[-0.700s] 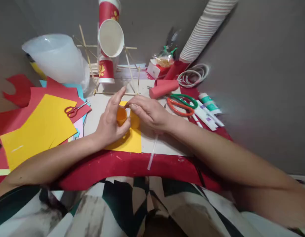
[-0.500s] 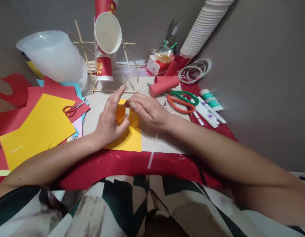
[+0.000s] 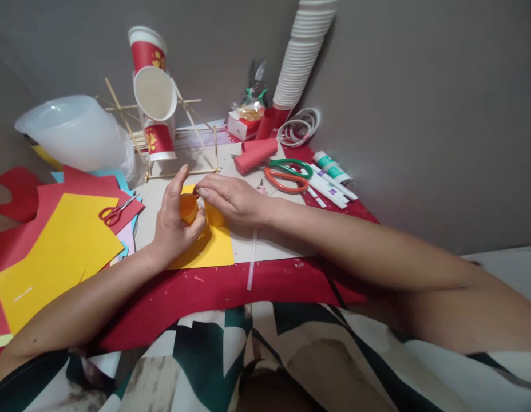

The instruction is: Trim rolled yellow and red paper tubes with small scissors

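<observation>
Orange-yellow paper is curled into a round tube (image 3: 189,209), and my left hand (image 3: 173,229) wraps around it, thumb at its lower right and fingers behind. My right hand (image 3: 235,200) is closed over a second curled yellow part (image 3: 214,213), fingertips meeting at its upper edge. Whether both curls belong to one sheet I cannot tell. Underneath them, a flat yellow sheet (image 3: 220,250) lies on the pale board (image 3: 276,243). A translucent glue stick (image 3: 251,269) juts out below my right wrist.
Left of my hands are red-handled scissors (image 3: 111,214) on coloured paper (image 3: 59,234). Behind stand paper cups (image 3: 156,94) within a stick frame (image 3: 183,173). Rightward lie red paper rolls (image 3: 257,155), orange-and-green-handled scissors (image 3: 286,180), white pens (image 3: 328,186) and coiled tubing (image 3: 297,129). A ribbed hose (image 3: 302,51) rises behind.
The view has shifted, so the whole scene sits further left and the upper cup shows more fully. Both hands keep nearly the same hold on the curled yellow paper.
</observation>
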### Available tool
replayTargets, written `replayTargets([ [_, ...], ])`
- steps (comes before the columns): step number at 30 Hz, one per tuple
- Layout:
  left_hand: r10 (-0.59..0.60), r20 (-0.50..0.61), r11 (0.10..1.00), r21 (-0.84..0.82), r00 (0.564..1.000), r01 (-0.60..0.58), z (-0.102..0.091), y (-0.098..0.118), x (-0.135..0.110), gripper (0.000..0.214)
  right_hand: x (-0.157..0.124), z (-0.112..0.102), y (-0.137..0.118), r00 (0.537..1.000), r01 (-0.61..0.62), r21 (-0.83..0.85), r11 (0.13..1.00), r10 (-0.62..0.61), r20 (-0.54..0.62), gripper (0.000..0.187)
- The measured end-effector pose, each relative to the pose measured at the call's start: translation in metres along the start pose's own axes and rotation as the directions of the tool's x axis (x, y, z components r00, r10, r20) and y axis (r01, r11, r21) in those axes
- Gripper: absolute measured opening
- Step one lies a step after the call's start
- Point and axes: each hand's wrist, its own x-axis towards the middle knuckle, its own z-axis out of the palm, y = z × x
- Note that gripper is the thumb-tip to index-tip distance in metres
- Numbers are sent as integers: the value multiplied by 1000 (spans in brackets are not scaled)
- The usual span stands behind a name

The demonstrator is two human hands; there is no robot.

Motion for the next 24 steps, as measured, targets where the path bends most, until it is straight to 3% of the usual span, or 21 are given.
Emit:
replayTargets([
  [4, -28, -6, 999, -45, 1000, 28, -1, 0, 0, 89, -1, -15, -4, 999, 13, 39, 999, -11, -31, 52],
  [8, -35, 20, 999, -30, 999, 35, -10, 3, 4, 98, -18, -47, -18, 974, -51, 74, 996, 66, -217, 48],
  [14, 164, -109, 986, -15, 980, -167, -28, 28, 8, 94, -64, -84, -18, 839, -295, 65, 953, 291, -459, 41],
  [16, 320, -113, 946, -20, 941, -324, -26, 39, 5, 85, -78, -85, -10, 761, -406, 123, 906, 409, -503, 42],
  [17, 424, -110, 903, -27, 899, -430, -23, 43, 2, 76, -83, -84, -5, 712, -475, 137, 869, 471, -521, 41],
  [18, 537, -117, 838, -41, 835, -544, -19, 46, 0, 60, -88, -82, -1, 660, -534, 145, 833, 518, -545, 41],
  [19, 666, -77, 740, -58, 742, -670, -15, 47, -2, 47, -92, -80, 4, 645, -552, 155, 819, 538, -542, 40],
  [20, 727, -68, 680, -67, 683, -730, -11, 47, -5, 39, -94, -78, 9, 642, -557, 164, 814, 547, -537, 39],
  [22, 755, -34, 651, -84, 655, -755, -5, 42, -9, 36, -98, -75, 18, 633, -563, 171, 809, 555, -540, 37],
  [24, 720, 36, 694, -62, 693, -717, -3, 36, -13, 34, -99, -74, 22, 629, -571, 161, 805, 555, -544, 35],
])
